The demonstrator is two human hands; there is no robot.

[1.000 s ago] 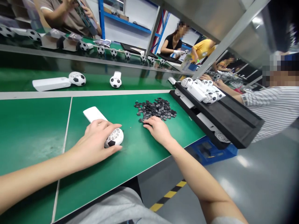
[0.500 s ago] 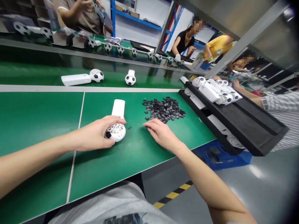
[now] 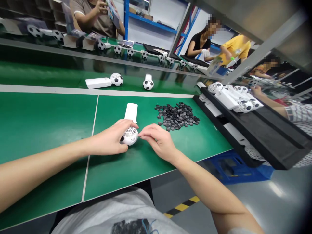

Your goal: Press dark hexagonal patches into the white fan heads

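My left hand (image 3: 109, 139) is closed round the ball end of a white football-headed gadget (image 3: 130, 135). The ball has an open mesh top, and a dark patch shows by my fingers. Its flat white handle points away from me on the table. At the ball's right side, my right hand (image 3: 159, 141) is pinched, fingertips touching or very near it. Whatever those fingertips hold is hidden. Beyond and to the right of that hand lies a pile of small black flat pieces (image 3: 179, 117).
Two finished-looking football gadgets (image 3: 117, 79) rest on the green strip behind the pale divider (image 3: 146, 94). Black trays (image 3: 273, 130) stacked with more gadgets stand at right, overhanging a blue crate (image 3: 241, 169). Several people work across and to the right.
My right hand has moved left from beside the black pile to the ball. The left hand keeps its hold. The whole view has shifted slightly.
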